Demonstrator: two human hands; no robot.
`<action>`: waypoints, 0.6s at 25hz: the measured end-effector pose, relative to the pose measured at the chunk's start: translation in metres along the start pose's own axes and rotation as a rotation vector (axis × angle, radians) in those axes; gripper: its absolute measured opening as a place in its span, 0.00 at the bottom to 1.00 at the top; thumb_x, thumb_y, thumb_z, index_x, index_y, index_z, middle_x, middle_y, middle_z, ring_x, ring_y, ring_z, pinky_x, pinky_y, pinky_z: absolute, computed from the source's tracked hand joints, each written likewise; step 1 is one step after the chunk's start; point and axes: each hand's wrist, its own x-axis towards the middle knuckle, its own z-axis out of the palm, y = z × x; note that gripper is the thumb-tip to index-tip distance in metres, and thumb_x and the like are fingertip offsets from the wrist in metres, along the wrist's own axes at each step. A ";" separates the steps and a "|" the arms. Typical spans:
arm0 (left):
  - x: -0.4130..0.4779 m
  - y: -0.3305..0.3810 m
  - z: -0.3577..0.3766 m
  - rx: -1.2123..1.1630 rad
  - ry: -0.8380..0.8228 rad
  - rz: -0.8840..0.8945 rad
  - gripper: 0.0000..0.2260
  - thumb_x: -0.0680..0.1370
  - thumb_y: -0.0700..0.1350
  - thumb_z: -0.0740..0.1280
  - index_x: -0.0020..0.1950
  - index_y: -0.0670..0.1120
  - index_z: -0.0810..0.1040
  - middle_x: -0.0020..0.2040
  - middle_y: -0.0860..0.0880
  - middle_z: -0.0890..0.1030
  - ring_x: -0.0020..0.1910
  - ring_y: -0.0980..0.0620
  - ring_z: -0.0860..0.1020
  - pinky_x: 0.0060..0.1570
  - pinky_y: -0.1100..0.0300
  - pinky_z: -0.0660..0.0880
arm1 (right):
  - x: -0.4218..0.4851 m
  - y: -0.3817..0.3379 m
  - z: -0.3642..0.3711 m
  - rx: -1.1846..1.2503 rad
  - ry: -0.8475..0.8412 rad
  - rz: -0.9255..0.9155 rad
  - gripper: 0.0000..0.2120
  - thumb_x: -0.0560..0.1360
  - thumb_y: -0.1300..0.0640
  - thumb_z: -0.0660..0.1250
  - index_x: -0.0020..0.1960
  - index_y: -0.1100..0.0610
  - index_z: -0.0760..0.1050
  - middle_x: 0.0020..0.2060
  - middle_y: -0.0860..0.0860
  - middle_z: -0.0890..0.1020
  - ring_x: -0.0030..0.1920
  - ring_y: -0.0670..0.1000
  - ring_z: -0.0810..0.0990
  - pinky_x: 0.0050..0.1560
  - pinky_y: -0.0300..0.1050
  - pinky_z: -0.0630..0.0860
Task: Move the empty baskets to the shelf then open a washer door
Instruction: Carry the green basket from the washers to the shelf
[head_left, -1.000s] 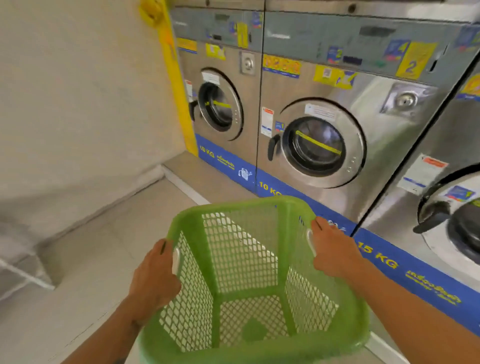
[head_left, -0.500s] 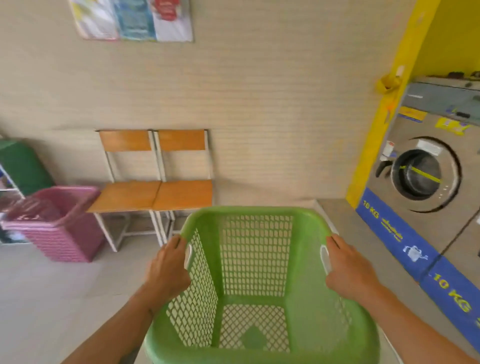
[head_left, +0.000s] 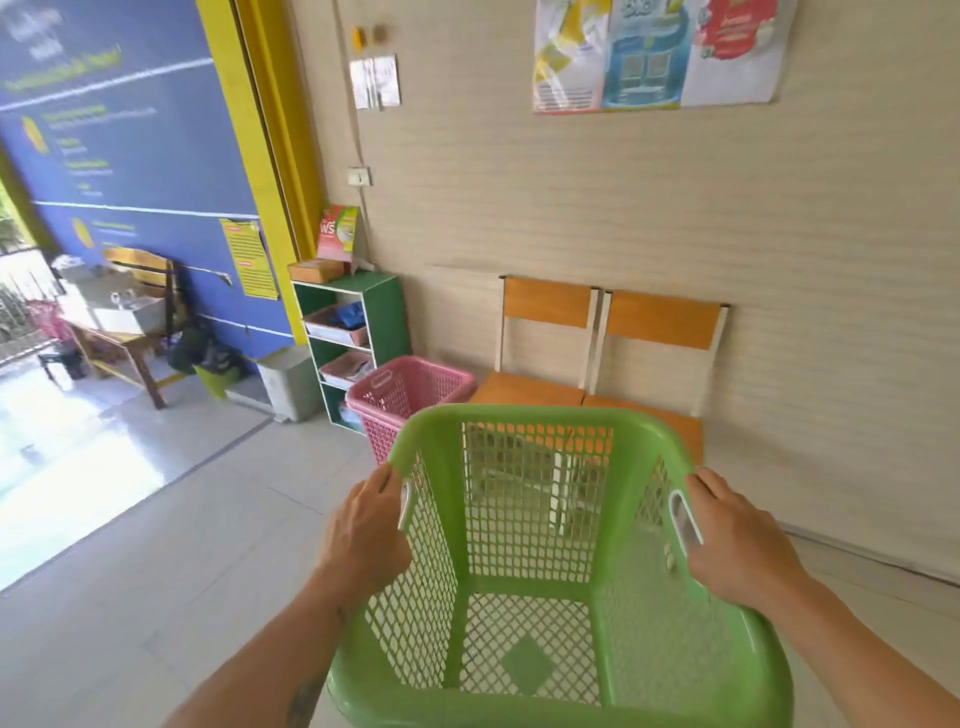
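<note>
An empty green mesh basket (head_left: 535, 530) fills the lower middle of the head view, held off the floor. My left hand (head_left: 363, 535) grips its left handle and my right hand (head_left: 737, 545) grips its right handle. Ahead on the floor stands a pink basket (head_left: 405, 400), also empty as far as I can see. Just behind it, against the wall, is a green shelf unit (head_left: 379, 317) with small trays on its boards. No washer is in view.
Two orange chairs (head_left: 608, 364) stand against the beige wall, right of the pink basket. A grey bin (head_left: 291, 382) sits left of the shelf. Further left are a wooden table (head_left: 114, 332) and the bright doorway. Tiled floor lies open on the left.
The view has swung left, away from the washers, which have left the frame. The shelf, bin and doorway have come into sight. Both hands keep their hold on the green basket.
</note>
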 end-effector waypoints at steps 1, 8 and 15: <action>0.021 -0.015 -0.001 0.014 0.012 -0.030 0.28 0.64 0.35 0.64 0.65 0.44 0.72 0.61 0.52 0.75 0.51 0.48 0.77 0.40 0.59 0.74 | 0.036 -0.013 0.006 0.022 0.002 -0.032 0.16 0.69 0.53 0.67 0.52 0.50 0.64 0.54 0.46 0.70 0.51 0.55 0.78 0.38 0.48 0.69; 0.193 -0.069 -0.014 0.063 0.087 -0.145 0.23 0.65 0.36 0.62 0.61 0.45 0.72 0.59 0.51 0.74 0.55 0.46 0.76 0.48 0.52 0.77 | 0.269 -0.069 0.028 0.121 0.044 -0.175 0.19 0.72 0.54 0.66 0.62 0.52 0.65 0.60 0.48 0.71 0.50 0.52 0.77 0.40 0.47 0.74; 0.344 -0.177 -0.017 0.104 0.188 -0.185 0.27 0.65 0.36 0.62 0.65 0.46 0.71 0.64 0.52 0.73 0.57 0.46 0.75 0.48 0.50 0.78 | 0.440 -0.177 0.052 0.157 0.060 -0.220 0.32 0.68 0.57 0.67 0.70 0.55 0.61 0.71 0.50 0.65 0.59 0.55 0.78 0.49 0.53 0.78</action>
